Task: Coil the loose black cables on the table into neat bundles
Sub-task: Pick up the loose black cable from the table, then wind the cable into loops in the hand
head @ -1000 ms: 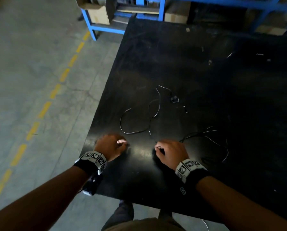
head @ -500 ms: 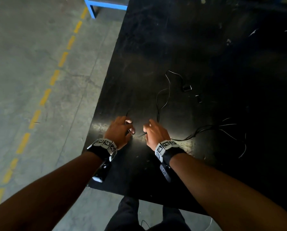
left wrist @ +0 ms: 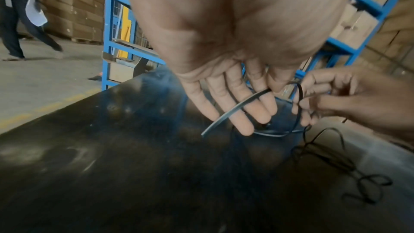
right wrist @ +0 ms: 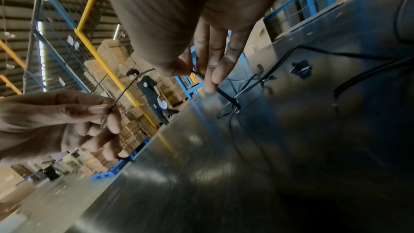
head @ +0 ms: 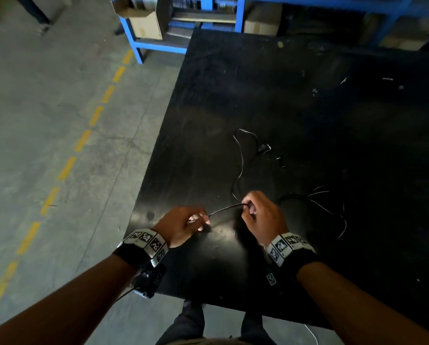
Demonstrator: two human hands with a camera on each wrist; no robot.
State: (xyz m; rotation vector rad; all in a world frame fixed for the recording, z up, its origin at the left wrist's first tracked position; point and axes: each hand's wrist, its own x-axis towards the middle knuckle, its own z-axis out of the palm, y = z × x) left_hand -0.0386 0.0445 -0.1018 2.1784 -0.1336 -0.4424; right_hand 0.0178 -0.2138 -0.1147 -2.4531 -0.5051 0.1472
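Observation:
A thin black cable is stretched between my two hands just above the near edge of the black table. My left hand pinches one end of it between thumb and fingertips. My right hand pinches the same cable a short way along, also thumb against fingers. From the right hand the cable runs away across the table to a small plug. A second loose black cable lies in loops to the right of my right hand.
Blue metal shelving with cardboard boxes stands behind the table. Concrete floor with a dashed yellow line lies to the left. Another person walks in the background. The table's left edge is close to my left hand.
Both hands rose off the table with the cable pinched between them and moved apart, drawing a short length taut. The loop that lay before the left hand is gone from the table.

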